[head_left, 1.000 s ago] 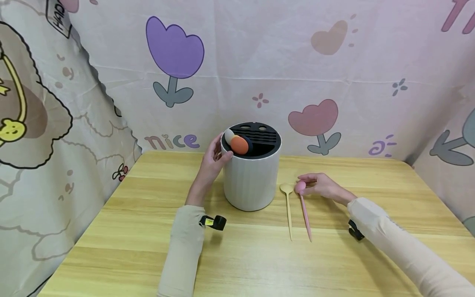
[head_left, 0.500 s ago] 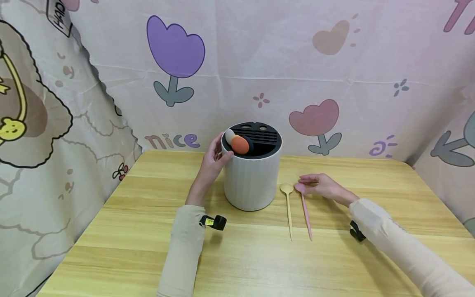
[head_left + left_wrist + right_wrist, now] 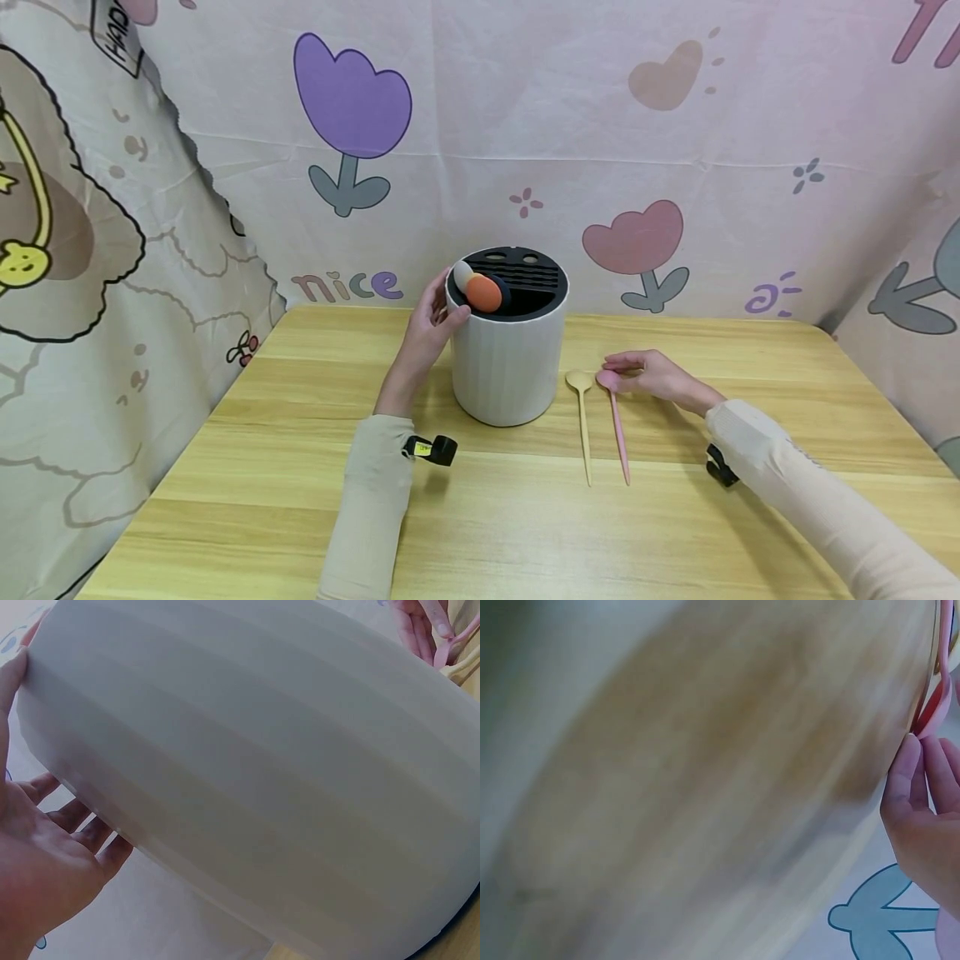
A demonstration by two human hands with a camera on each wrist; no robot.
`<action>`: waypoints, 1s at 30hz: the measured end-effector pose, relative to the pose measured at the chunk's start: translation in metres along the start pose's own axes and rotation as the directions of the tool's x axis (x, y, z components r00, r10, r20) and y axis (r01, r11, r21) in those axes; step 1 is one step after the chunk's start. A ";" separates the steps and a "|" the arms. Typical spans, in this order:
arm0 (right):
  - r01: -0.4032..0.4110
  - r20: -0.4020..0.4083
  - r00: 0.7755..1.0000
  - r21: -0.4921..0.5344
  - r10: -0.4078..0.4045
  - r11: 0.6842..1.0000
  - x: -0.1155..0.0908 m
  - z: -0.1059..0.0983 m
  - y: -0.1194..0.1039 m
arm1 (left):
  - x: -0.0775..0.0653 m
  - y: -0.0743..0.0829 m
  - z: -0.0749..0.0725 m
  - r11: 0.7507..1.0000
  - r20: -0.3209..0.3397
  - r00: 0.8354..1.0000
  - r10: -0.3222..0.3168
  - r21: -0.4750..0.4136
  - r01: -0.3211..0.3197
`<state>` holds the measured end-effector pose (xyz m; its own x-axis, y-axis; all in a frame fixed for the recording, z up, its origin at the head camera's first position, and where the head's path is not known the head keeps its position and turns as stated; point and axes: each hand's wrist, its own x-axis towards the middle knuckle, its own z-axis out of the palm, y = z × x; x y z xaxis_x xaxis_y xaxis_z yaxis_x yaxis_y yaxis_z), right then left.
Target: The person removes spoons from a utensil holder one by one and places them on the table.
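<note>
A white ribbed utensil holder (image 3: 507, 367) with a black slotted top (image 3: 517, 265) stands upright near the back of the table. My left hand (image 3: 432, 325) grips its upper left side, thumb near the rim; in the left wrist view, the fingers of that hand (image 3: 52, 859) lie along the wall. Orange (image 3: 483, 293), grey and dark blue rounded heads stick up from the holder's opening. To the right, my right hand (image 3: 654, 377) pinches the bowl end of a pink spoon (image 3: 619, 437), its handle pointing towards me. A yellow spoon (image 3: 582, 417) lies between that spoon and the holder.
The wooden table (image 3: 495, 525) has a printed cloth (image 3: 480, 100) hanging behind it and at its sides. A small black wrist camera (image 3: 442, 450) juts from the left sleeve, another (image 3: 720, 467) from the right one.
The bowl of the pink spoon has turned a little under my right fingers and shows less of its round face. My left hand and the holder stay put.
</note>
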<state>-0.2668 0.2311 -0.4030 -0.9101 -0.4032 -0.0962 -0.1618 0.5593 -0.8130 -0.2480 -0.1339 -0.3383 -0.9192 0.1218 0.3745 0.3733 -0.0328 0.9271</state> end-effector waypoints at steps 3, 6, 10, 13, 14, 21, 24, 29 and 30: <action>0.010 0.001 1.000 0.005 -0.010 1.000 -0.001 0.000 0.000 | 0.000 0.000 0.000 1.000 0.001 1.000 0.010 -0.004 -0.010; 0.013 0.005 1.000 0.004 -0.013 1.000 0.000 0.000 0.000 | -0.001 0.000 0.000 1.000 0.003 1.000 0.009 -0.004 -0.009; 0.010 0.013 1.000 0.004 -0.010 1.000 0.000 -0.001 -0.001 | -0.001 0.000 -0.001 1.000 0.003 1.000 0.006 -0.009 -0.006; -0.004 0.006 1.000 -0.006 0.004 1.000 -0.001 -0.003 -0.005 | -0.001 -0.001 0.000 1.000 0.003 1.000 0.007 -0.012 -0.007; -0.009 -0.004 1.000 -0.010 0.009 1.000 -0.002 -0.004 -0.007 | -0.001 -0.001 0.000 1.000 0.003 1.000 0.006 -0.012 -0.006; 0.020 -0.121 0.993 0.096 -0.008 0.995 -0.003 -0.004 -0.017 | 0.000 0.000 -0.001 1.000 0.003 1.000 -0.012 -0.001 0.012; 0.023 -0.140 0.990 0.145 -0.003 0.989 -0.004 -0.002 -0.023 | 0.000 -0.002 -0.001 1.000 0.001 1.000 -0.012 0.000 0.012; 0.065 -0.165 0.986 0.197 -0.032 0.978 -0.007 -0.003 -0.040 | 0.000 -0.002 -0.001 1.000 0.000 1.000 -0.017 -0.001 0.017; 0.077 -0.171 0.984 0.204 -0.042 0.976 -0.008 -0.003 -0.044 | 0.000 -0.001 -0.001 1.000 0.000 1.000 -0.018 0.000 0.018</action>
<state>-0.2534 0.2123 -0.3642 -0.9544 -0.2962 0.0380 -0.1505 0.3671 -0.9179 -0.2483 -0.1346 -0.3397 -0.9260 0.1222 0.3573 0.3564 -0.0303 0.9339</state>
